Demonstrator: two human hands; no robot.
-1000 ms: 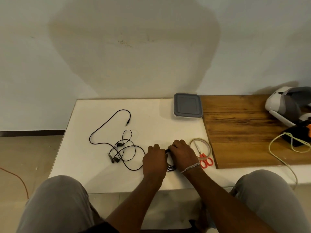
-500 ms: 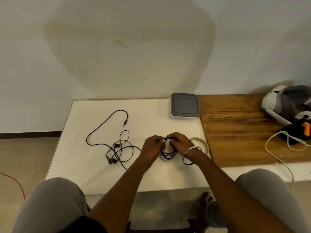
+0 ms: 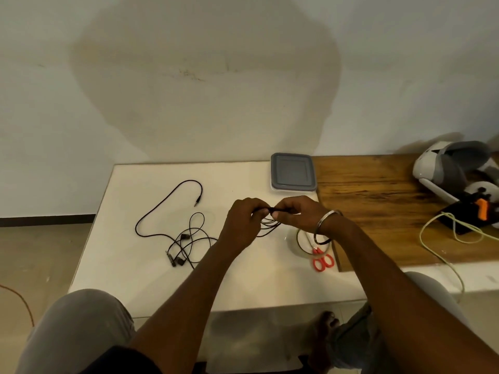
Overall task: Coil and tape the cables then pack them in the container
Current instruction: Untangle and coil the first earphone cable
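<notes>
My left hand (image 3: 244, 224) and my right hand (image 3: 298, 211) meet above the white table (image 3: 135, 265), both pinching a small black coiled cable (image 3: 270, 224) whose loops hang between them. A second black cable (image 3: 167, 203) with a jack plug lies loose at the left, tangled at its near end with black earphones (image 3: 179, 256). A clear tape roll (image 3: 302, 244) lies under my right wrist, red-handled scissors (image 3: 321, 260) resting on it. The grey-lidded container (image 3: 293, 171) stands shut at the back.
A wooden board (image 3: 391, 201) covers the table's right side. On it sit a white headset (image 3: 453, 166), a black and orange device (image 3: 472, 211) and a pale green cord (image 3: 442, 238) that runs off the front edge. My knees flank the table's front edge.
Both hands have lifted the coiled cable off the table and raised it, moving away from me. The tape roll and scissors now show beneath my right wrist.
</notes>
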